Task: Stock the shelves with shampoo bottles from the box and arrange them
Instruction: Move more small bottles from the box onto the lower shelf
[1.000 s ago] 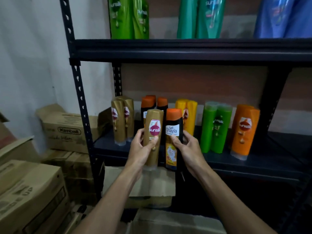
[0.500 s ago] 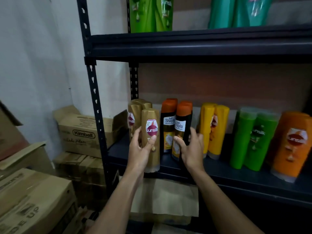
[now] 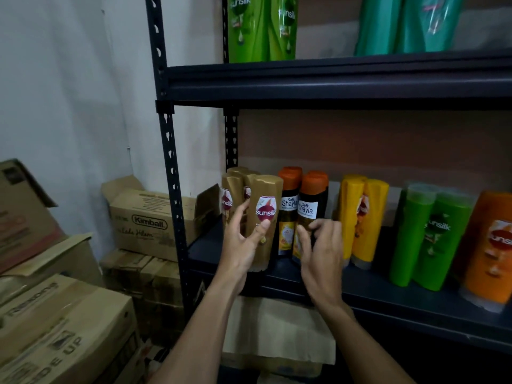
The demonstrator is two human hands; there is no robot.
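Gold plastic fills the left hand [image 3: 243,245]: a gold Sunsilk bottle [image 3: 265,217] is held upright, thumb pressed across the front of its label and the fingers wrapped round its left side. Its base sits at the near edge of the dark metal shelf [image 3: 415,306], though whether it rests there or hangs just above I cannot tell. Just behind it, to the left, stand two more gold bottles [image 3: 232,195].

The right hand [image 3: 322,256] curls round the lower part of a black Safi Shayla bottle [image 3: 311,212] with an orange cap, thumb on the front and fingers on the right side. This bottle stands upright on the shelf, touching a second black bottle [image 3: 289,206] on its left (the same label, set slightly farther back).

Farther right along the shelf stand a yellow pair [image 3: 363,217], a green pair [image 3: 432,234] and an orange bottle [image 3: 493,245]. The upper shelf [image 3: 332,79] carries bright green bottles [image 3: 260,26] and teal bottles [image 3: 410,23].

Left of the rack, cardboard boxes are stacked against the white wall, one marked Kimball box [image 3: 149,217], with a bigger near-left box [image 3: 63,328] in front.
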